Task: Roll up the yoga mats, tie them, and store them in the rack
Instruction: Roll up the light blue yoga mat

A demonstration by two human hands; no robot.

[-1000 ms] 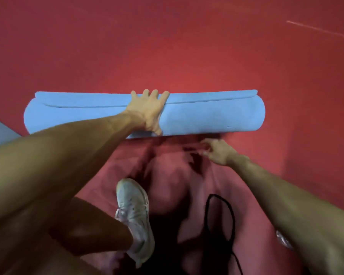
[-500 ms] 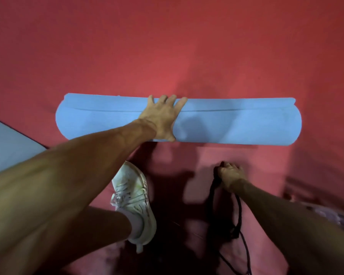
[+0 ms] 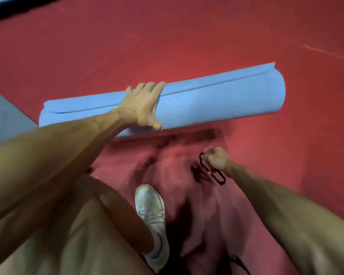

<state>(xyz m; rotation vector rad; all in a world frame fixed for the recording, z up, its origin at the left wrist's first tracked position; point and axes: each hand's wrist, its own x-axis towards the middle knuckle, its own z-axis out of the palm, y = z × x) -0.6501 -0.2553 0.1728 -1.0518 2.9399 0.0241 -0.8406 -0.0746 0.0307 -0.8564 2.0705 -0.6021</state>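
if the left grip (image 3: 141, 106) eases, the rolled blue mat (image 3: 216, 102) on the red floor (image 3: 167, 46) could spring open (its free edge lies on top). that grip presses the roll, fingers nearly straight. the right grip (image 3: 216, 158) is clenched round a black cord (image 3: 218, 176), near the mat, not touching it.

Two mats: one rolled blue mat (image 3: 216, 102) on the one red floor (image 3: 187, 36), and one flat grey mat (image 3: 4, 120) at the left edge. Two grips, the left grip (image 3: 141, 106) laid on the roll and the right grip (image 3: 216, 158) closed round one black cord (image 3: 213, 173). Also one more dark strand (image 3: 239, 262) at the bottom edge, impossible to tell whether part of that same cord, one white shoe (image 3: 151, 211) and one bare leg (image 3: 111, 217).
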